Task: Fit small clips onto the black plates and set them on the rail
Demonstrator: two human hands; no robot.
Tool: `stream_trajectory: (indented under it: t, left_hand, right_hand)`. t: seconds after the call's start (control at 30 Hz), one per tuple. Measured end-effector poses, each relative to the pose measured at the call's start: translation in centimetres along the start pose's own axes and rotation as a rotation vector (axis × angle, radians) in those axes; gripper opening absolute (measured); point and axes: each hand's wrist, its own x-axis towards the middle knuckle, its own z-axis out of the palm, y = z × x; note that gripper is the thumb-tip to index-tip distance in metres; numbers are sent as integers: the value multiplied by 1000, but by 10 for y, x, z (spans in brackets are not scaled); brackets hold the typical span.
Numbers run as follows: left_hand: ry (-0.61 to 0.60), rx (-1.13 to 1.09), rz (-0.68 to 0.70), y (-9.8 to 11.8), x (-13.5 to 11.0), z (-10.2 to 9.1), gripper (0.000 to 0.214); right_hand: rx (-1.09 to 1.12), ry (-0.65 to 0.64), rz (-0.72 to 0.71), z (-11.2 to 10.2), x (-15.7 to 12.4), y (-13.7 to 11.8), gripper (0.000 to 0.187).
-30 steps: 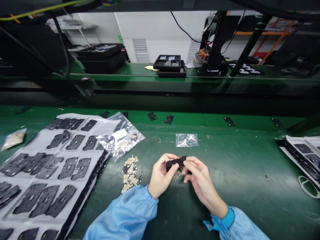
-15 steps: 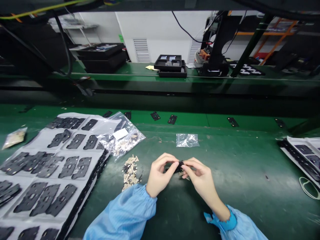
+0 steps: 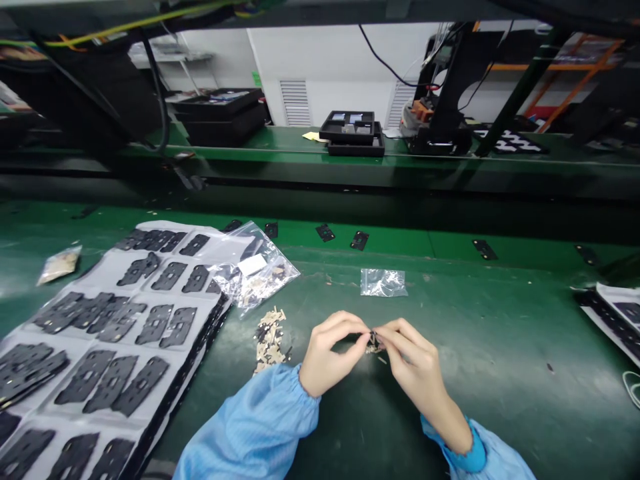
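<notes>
My left hand (image 3: 327,353) and my right hand (image 3: 415,360) meet fingertip to fingertip low over the green mat. Both pinch a small black flat part (image 3: 373,339), which is mostly hidden behind the fingers. A tiny tan piece shows at the pinch, under my right fingers. Just left of my left hand lies a loose pile of small tan pieces (image 3: 270,337). Blue sleeves cover both arms.
Grey sheets holding rows of black flat parts (image 3: 115,333) fill the left. A clear bag of tan pieces (image 3: 257,273) lies on their corner; a small empty clear bag (image 3: 383,282) lies ahead. Single black parts (image 3: 359,240) sit along the belt. Black trays (image 3: 353,130) stand beyond. More sheets (image 3: 613,313) lie right.
The black part was raised and plainly visible between both hands; now it is lowered and mostly covered by the fingers. The view has shifted slightly to the left.
</notes>
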Motion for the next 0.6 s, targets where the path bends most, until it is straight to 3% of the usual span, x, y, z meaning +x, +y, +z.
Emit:
stream_trajectory:
  t: [0.37,0.6]
  left_hand:
    - [-31,233,137,-5,-5,2,14]
    - [-45,375,276,-9,-11,6,24]
  right_hand:
    - [-214,-35,-142,2,-7,11,38]
    - [-162,30,-58,11,-6,5,31]
